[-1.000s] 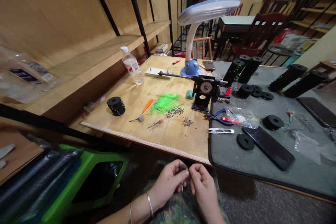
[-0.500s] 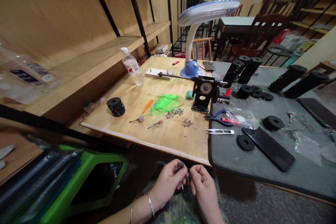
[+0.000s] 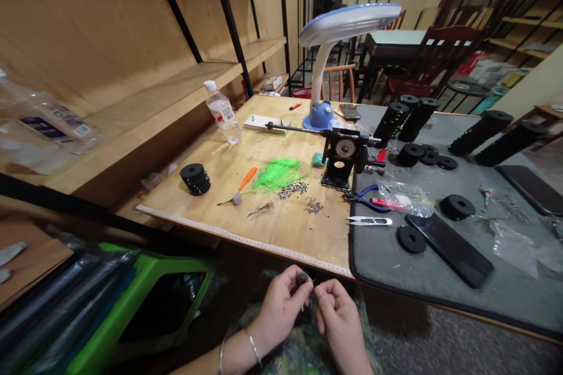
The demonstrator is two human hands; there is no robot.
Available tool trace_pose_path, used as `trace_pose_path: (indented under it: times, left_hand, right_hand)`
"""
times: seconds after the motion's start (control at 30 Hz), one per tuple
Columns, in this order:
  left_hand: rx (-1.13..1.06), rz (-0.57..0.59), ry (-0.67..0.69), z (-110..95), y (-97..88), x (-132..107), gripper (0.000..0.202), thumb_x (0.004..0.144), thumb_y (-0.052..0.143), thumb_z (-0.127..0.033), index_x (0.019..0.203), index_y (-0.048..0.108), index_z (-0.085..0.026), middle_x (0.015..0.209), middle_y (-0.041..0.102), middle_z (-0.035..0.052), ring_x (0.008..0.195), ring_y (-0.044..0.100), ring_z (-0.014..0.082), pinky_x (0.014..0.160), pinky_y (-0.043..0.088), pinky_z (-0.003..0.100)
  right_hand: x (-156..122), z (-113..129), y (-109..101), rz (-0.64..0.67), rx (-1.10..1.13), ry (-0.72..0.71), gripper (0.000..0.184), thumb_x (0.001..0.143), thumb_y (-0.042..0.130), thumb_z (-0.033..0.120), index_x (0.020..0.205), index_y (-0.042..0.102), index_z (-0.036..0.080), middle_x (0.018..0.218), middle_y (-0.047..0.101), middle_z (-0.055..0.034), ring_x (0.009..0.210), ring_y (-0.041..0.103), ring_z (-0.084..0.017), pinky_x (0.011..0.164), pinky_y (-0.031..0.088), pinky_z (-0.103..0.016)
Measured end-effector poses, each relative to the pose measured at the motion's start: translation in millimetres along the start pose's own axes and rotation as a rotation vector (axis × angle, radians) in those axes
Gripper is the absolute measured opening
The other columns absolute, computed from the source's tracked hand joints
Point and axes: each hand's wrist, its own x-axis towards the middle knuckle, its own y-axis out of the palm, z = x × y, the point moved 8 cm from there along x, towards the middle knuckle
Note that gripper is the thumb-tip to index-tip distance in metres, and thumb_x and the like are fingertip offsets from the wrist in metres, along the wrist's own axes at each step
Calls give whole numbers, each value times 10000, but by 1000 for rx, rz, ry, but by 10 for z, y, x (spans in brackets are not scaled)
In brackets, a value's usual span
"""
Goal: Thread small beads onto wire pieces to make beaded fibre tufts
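So the left hand has a small dark-tipped piece pinched between thumb and fingers, held over the lap just off the table edge. Too tiny to tell exactly what it is. The right hand is right next to it, fingers drawn into a narrow pinch, but can't tell if anything's between them. 2 shiny bangles sit on the left forearm.

Along the front edge of the wooden table runs a white ruler strip, marks too small to read. Past that: 1 heap of multicolored beads, touching a bunch of neon green strands, and 1 orange-handled tool just left of them.

Right side's a grey mat with 1 dark phone and white snips poking over its edge. The black winder has a round dial, figures unreadable. Water bottle has a red-and-white label, brand not legible. The clear container on the shelf has big pale letters on dark purple, too skewed to make out.
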Motion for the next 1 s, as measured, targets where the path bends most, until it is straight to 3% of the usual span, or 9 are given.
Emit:
trace_pose_path:
  times: [0.4, 0.67, 0.9, 1.0]
  left_hand:
    - [348, -54, 232, -214, -43, -67, 154, 865, 514, -259, 762, 567, -158, 699, 587, 25, 648, 540, 151, 602, 413, 238]
    - [548, -27, 374, -326, -15, -138, 129, 874, 479, -192, 783, 566, -169, 724, 591, 38, 672, 560, 160, 617, 404, 240]
    - [577, 18, 403, -391, 32, -168, 140, 880, 447, -168, 795, 558, -170, 755, 598, 51, 700, 574, 165, 644, 417, 246]
    - [576, 25, 391, -367, 42, -170, 141, 878, 455, -173, 784, 561, -172, 734, 589, 40, 682, 565, 157, 628, 405, 239]
  right_hand:
    - [31, -70, -10, 14, 27, 20, 490, 754, 598, 664, 696, 478, 192, 345, 403, 111, 319, 266, -46, 367, 192, -164]
    - [20, -76, -8, 23, 61, -4, 456, 782, 604, 625, 721, 488, 188, 349, 409, 113, 320, 270, -45, 367, 188, -163]
    - [3, -30, 10, 37, 70, -43, 452, 804, 606, 593, 941, 511, 172, 379, 446, 116, 339, 308, -56, 389, 238, -157]
    - [2, -22, 16, 50, 75, -49, 430, 813, 606, 578, 922, 522, 170, 387, 450, 110, 347, 319, -55, 392, 242, -159]
